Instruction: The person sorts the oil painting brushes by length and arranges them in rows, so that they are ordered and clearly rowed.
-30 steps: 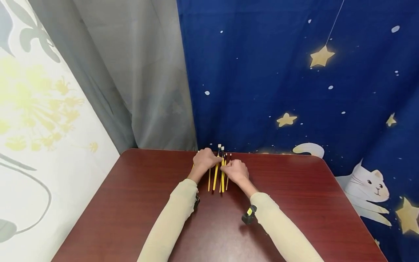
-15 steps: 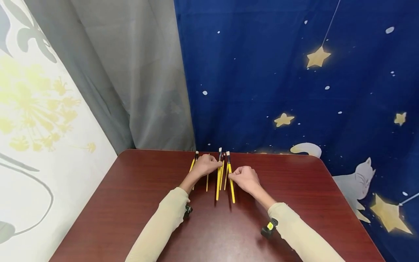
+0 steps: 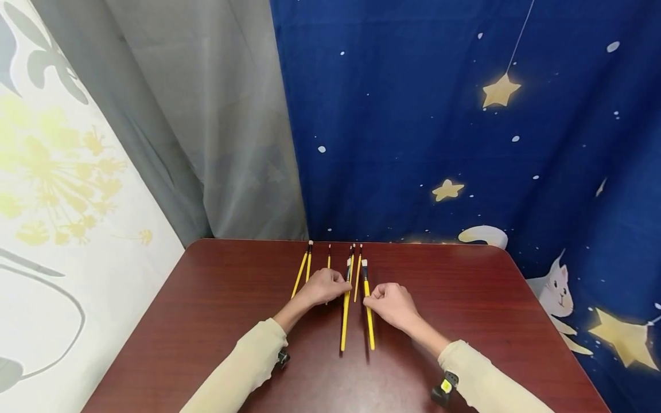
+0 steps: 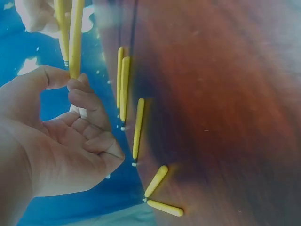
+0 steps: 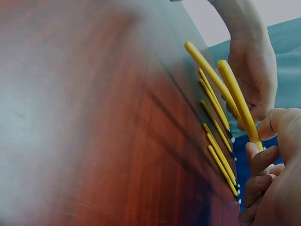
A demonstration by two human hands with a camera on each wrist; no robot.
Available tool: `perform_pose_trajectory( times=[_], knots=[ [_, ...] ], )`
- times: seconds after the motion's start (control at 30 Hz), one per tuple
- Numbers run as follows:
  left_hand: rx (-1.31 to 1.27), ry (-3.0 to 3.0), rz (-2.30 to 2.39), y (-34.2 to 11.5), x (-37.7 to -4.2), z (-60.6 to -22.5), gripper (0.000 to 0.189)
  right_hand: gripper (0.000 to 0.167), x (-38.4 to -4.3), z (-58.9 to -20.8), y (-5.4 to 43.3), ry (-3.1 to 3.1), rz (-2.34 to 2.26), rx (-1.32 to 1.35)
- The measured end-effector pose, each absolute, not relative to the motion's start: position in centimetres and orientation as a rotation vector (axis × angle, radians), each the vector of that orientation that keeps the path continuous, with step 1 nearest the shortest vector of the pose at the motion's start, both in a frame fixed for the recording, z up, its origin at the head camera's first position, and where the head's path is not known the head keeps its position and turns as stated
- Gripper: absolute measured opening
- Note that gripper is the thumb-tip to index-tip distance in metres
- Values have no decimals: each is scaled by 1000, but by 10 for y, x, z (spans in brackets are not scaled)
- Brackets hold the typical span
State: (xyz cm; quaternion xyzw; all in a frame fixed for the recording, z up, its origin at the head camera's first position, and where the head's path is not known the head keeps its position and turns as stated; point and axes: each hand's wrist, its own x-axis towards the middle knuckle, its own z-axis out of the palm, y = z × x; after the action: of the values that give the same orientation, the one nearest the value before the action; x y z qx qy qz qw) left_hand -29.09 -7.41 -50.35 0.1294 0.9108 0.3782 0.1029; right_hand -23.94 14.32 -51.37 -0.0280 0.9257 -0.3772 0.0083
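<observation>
My left hand (image 3: 326, 285) pinches a yellow-handled paintbrush (image 3: 344, 328) between thumb and index finger, its pale bristles pointing away from me. Just to its right, my right hand (image 3: 393, 305) pinches a second yellow paintbrush (image 3: 370, 330) the same way. Both brushes are raised over the table, their handle ends toward me and shadows beneath them. In the left wrist view the left hand's other fingers (image 4: 96, 136) curl loosely below the pinch. The right wrist view shows the right thumb and index finger on the held handle (image 5: 237, 96).
Several thinner yellow paintbrushes lie on the dark red table (image 3: 217, 344) near its far edge. One pair (image 3: 302, 269) lies left of the hands, others (image 3: 358, 275) behind and between them. Grey (image 3: 248, 143) and blue star-patterned curtains (image 3: 392, 143) hang behind the table.
Both hands have come back toward me, each with a paintbrush lifted from the group. The right hand has also moved to the right. More of the remaining brushes now show.
</observation>
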Motion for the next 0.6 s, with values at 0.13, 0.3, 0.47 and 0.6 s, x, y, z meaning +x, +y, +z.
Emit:
perform_pose_trajectory(
  times=[0.13, 0.3, 0.47, 0.6],
  knots=[
    [387, 2721, 1025, -75, -282, -507, 37, 22, -228, -517, 143, 2881, -1152, -109],
    [370, 2712, 981, -79, -270, -509, 41, 24, -212, -523, 143, 2872, -1097, -140],
    [410, 2700, 875, -77, -255, -512, 49, 24, -196, -532, 145, 2869, -1013, -185],
    [414, 2718, 777, -73, -244, -514, 52, 24, -186, -532, 145, 2859, -976, -226]
  ],
)
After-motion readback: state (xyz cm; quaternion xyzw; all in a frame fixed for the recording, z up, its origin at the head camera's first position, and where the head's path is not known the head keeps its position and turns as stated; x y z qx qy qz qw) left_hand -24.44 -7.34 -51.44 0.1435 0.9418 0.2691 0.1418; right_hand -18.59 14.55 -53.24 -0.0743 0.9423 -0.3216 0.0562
